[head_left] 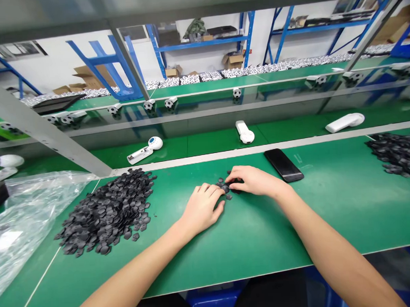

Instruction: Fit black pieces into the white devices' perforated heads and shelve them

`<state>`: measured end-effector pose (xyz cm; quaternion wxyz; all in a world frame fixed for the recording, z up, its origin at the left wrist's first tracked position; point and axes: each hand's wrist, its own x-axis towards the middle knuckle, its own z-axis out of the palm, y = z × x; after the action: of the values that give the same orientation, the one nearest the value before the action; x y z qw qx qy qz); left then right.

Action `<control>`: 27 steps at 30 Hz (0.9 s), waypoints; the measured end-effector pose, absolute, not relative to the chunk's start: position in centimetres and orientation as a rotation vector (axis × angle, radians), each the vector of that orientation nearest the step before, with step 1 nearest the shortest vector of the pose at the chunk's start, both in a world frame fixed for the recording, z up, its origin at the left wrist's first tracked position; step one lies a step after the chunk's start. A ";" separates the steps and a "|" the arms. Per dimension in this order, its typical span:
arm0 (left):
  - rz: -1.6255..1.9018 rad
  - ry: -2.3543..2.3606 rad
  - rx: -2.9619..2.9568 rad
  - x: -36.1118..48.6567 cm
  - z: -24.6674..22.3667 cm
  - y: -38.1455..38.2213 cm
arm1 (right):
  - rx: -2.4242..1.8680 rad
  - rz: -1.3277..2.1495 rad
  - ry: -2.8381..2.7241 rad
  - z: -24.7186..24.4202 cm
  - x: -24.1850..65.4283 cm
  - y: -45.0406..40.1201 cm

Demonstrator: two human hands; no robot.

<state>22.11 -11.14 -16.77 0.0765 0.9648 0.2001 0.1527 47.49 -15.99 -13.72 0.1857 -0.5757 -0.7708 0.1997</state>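
My left hand [203,207] rests palm down on the green tabletop, its fingers stretched out and fingertips touching a small cluster of flat black plastic pieces [225,188]. From the other side my right hand [251,180] reaches into the same cluster. Its thumb and forefinger are bent together at a black piece, partly hidden by the fingers. To the left lies a big heap of similar black pentagon-shaped pieces [108,213].
Another black heap [400,152] lies far right. A black phone [284,165] is beside my right forearm. Clear plastic bag [29,217] covers the left side. Beyond the metal edge, white handheld devices [245,132] lie on a green belt [204,142]. A slanted metal post [52,125] stands left.
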 end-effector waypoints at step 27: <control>0.474 0.735 2.776 22.5 -16.1 -9.3 | -1.661 0.414 -2.176 -13.6 46.5 -15.8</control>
<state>22.46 -9.25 -16.15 0.1152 0.9475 0.2508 0.1617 46.55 -15.79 -13.62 0.1852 -0.5896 -0.7723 0.1471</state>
